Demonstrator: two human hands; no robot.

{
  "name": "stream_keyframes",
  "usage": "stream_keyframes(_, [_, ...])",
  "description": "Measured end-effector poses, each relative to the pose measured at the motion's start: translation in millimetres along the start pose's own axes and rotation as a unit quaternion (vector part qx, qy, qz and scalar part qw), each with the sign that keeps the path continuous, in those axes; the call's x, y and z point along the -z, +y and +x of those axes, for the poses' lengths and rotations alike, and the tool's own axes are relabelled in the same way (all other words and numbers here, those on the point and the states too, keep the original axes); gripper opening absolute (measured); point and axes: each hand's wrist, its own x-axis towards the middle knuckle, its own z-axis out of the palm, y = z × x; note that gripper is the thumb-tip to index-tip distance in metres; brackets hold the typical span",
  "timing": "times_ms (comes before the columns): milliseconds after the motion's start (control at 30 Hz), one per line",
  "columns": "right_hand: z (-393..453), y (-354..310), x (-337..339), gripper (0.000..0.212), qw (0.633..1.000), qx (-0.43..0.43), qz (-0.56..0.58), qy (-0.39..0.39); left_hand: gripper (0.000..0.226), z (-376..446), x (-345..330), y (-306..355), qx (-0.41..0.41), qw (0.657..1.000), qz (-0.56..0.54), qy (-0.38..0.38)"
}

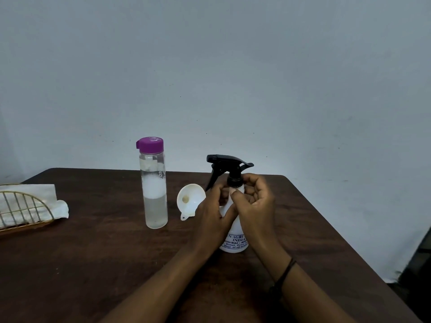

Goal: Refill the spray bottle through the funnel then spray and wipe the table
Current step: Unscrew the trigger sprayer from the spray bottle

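Observation:
A white spray bottle (234,241) with a black trigger head (227,163) stands upright on the dark wooden table (93,264). My left hand (211,215) wraps the bottle's body from the left. My right hand (255,201) curls around the bottle's shoulder just below the black collar, fingers touching it. A white funnel (190,202) lies on its side left of the bottle. Further left stands a clear bottle (154,190) with a purple cap, about half full of foamy liquid.
At the far left a gold wire holder (22,209) holds white paper napkins (35,194). A pale wall rises right behind the table. The table's right edge slants down past my right forearm, which wears a dark wristband (285,272).

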Motion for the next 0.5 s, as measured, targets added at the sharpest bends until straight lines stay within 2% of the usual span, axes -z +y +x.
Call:
stream_keyframes(100, [-2.2, -1.1, -1.2, 0.028, 1.0, 0.011, -0.011, -0.005, 0.048, -0.7, 1.0, 0.3, -0.017, 1.0, 0.0, -0.009])
stream_keyframes(267, [-1.2, -6.3, -5.4, 0.025, 0.999, 0.009, -0.024, 0.028, 0.05, -0.1, 0.3, -2.1, -0.022, 0.999, 0.025, -0.01])
stream_keyframes(433, [-1.3, -7.0, -4.8, 0.02, 0.998, 0.008, 0.001, 0.06, 0.03, -1.7, 1.1, 0.7, -0.013, 0.999, 0.032, -0.001])
stream_keyframes(500, [-0.5, -8.0, -4.0, 0.02, 0.997, 0.011, 0.008, 0.072, 0.031, -2.1, 1.0, 0.4, -0.003, 1.0, 0.025, -0.005])
